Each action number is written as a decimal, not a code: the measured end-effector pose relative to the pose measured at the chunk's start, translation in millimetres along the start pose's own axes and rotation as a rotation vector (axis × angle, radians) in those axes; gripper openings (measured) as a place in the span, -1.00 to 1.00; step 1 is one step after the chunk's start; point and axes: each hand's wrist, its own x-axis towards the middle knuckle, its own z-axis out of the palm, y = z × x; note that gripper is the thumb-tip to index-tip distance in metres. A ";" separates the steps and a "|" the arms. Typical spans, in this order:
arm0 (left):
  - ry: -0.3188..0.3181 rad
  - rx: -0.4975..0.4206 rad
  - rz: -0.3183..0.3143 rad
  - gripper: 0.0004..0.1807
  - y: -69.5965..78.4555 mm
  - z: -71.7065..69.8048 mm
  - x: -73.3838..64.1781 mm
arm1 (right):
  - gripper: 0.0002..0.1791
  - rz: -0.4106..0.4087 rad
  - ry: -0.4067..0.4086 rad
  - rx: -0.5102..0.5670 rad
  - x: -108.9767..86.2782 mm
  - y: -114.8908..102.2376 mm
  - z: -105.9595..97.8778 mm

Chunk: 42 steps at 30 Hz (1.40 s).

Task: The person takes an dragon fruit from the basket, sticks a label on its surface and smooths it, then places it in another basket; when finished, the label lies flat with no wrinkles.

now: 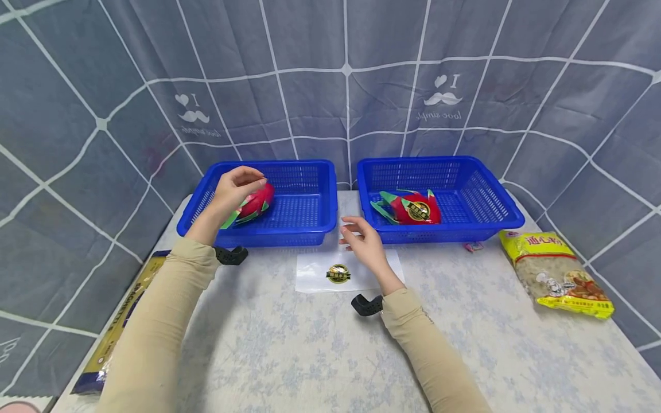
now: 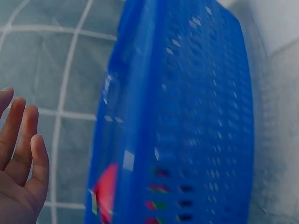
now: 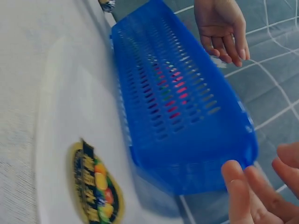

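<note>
While a grey-blue curtain (image 1: 310,34) with a white grid closes off the back and both sides, a table (image 1: 289,355) under a pale, blue-flowered cloth spreads before it. At its back stand a left basket (image 1: 281,234) and a right basket (image 1: 444,234), both blue, with a gap between them. A spaghetti pack (image 1: 113,330) lies along the left edge, partly behind the left sleeve; a yellow bag (image 1: 558,275) lies slantwise at the right. A white sheet (image 1: 312,271) lies in front of the gap. Above the left basket is the left hand (image 1: 231,192), holding nothing, fingers gently bent; the right hand (image 1: 368,245), likewise unladen with loose fingers, is over the sheet. The left fruit (image 1: 258,202) lies in the left basket near the left hand, the right fruit (image 1: 434,212) in the right basket. One gold-and-black label (image 1: 338,273) is on the sheet, another on the right fruit. A tiny wrapper (image 1: 473,246) lies near the bag.

Only the head view shows the right fruit and the bag. The right wrist view brings out coloured fruits on the sheet's label and shows the left hand clear of the basket rim; the blurred left wrist view shows red and green through the basket's slots.
</note>
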 end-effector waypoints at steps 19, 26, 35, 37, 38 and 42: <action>0.071 0.147 -0.163 -0.61 -42.9 -21.2 10.5 | -0.65 -0.013 -0.090 0.106 7.8 15.8 13.8; 0.125 0.222 -0.173 -0.63 -52.3 -18.0 14.6 | -0.62 -0.024 -0.179 0.091 -6.2 -14.3 7.2; 0.169 0.241 -0.234 -0.67 -62.4 -17.3 13.7 | -0.60 0.002 -0.215 0.105 -1.9 -1.5 7.0; 0.164 0.263 -0.253 -0.67 -62.5 -17.2 13.7 | -0.59 0.001 -0.213 0.112 1.4 6.8 8.0; 0.163 0.278 -0.259 -0.68 -62.4 -17.1 13.8 | -0.59 0.003 -0.211 0.117 3.4 11.4 8.4; 0.169 0.296 -0.278 -0.71 -62.4 -17.3 15.1 | -0.60 0.000 -0.198 0.111 6.4 19.9 9.6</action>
